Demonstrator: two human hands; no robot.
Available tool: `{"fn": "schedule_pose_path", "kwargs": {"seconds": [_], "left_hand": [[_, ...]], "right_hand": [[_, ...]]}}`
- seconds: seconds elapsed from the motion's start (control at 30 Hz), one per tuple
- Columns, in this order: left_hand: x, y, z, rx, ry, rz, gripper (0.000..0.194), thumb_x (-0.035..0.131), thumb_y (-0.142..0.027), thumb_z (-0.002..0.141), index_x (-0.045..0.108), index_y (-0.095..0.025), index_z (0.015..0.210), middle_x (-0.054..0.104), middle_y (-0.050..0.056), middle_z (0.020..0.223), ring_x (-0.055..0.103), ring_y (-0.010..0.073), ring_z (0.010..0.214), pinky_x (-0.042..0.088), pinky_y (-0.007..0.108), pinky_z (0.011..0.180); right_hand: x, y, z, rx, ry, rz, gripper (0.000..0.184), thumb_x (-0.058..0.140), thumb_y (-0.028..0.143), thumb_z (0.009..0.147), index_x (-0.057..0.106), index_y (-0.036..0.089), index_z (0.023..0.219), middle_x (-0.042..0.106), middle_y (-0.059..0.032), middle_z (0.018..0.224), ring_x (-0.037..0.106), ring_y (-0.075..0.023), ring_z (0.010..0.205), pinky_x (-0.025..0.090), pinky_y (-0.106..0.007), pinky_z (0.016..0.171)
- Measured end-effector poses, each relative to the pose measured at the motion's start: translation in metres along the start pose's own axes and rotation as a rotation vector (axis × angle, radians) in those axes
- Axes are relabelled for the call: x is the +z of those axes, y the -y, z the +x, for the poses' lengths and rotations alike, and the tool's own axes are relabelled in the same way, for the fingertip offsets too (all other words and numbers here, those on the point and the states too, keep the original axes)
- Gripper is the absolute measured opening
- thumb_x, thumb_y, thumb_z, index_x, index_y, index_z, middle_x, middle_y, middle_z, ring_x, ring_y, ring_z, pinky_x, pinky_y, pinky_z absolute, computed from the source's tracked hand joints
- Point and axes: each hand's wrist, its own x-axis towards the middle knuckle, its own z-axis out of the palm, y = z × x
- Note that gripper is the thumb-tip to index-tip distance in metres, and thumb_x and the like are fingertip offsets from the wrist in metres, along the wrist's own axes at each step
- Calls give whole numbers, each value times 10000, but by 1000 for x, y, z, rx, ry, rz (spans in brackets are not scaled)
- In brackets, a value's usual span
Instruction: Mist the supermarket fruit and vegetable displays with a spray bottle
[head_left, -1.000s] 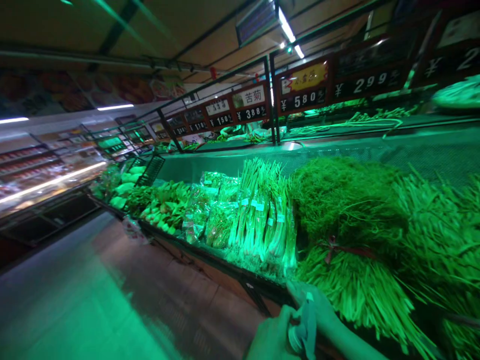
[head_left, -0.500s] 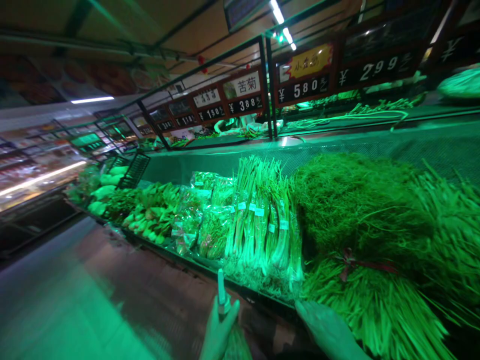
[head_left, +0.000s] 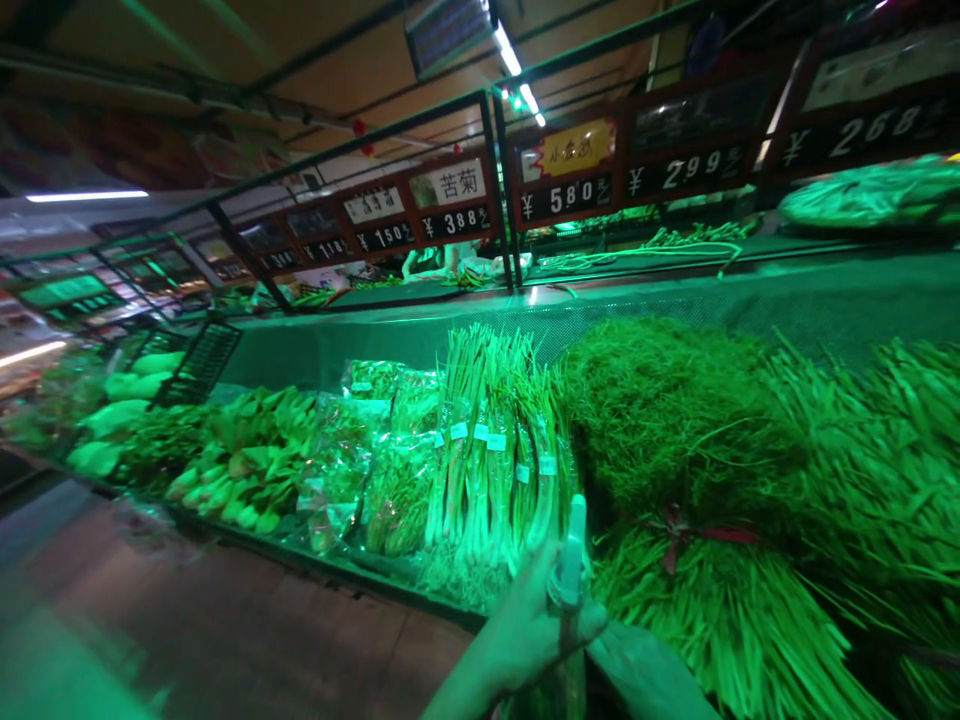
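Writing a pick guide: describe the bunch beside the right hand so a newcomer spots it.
Start at the long green-lit vegetable display below the price signs. Right of the labelled stalks, beside the right hand, lies a big bunch. Its feathery top and red tie set it apart from those straight, pale-based stalks.

Price signs hang over the bench (head_left: pixel 742 290). Near 12 o'clock, the white-topped sign (head_left: pixel 448 202) reads "苦菊" and "¥ 388". At 1 o'clock, the yellow-topped sign (head_left: pixel 564 172) shows "小", blurred characters, and "¥ 580". Toward 2 o'clock, the dark-topped sign (head_left: pixel 686 150) reads "¥ 299"; the pale-topped sign (head_left: pixel 862 115) beyond, "¥ 268". Between 10 and 11, the small sign (head_left: pixel 377 220) reads "¥ 150". The bag labels (head_left: pixel 495 441) are illegible.
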Motion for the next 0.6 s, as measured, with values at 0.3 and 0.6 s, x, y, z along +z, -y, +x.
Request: {"fn": "schedule_pose_path", "kwargs": {"seconds": [0.3,0.6], "left_hand": [[-54,39,-18,-121,-545,-246,564,727,-608,687,611,-160,1009,617,25,790,593,196,794,459,323,794],[-65,7,-11,-40,-446,-61,595,731,-561,705,573,-185,1138,581,33,976,524,146,743,453,299,732]], "right_hand": [[-2,1,-2,-1,-80,-72,487,476,-35,563,515,239,964,684,32,762,649,-175,630,392,-283,571],[-1,-2,-2,-44,-120,-84,487,443,-30,527,480,235,933,687,35,760,643,-158,612,376,-266,558]]}}
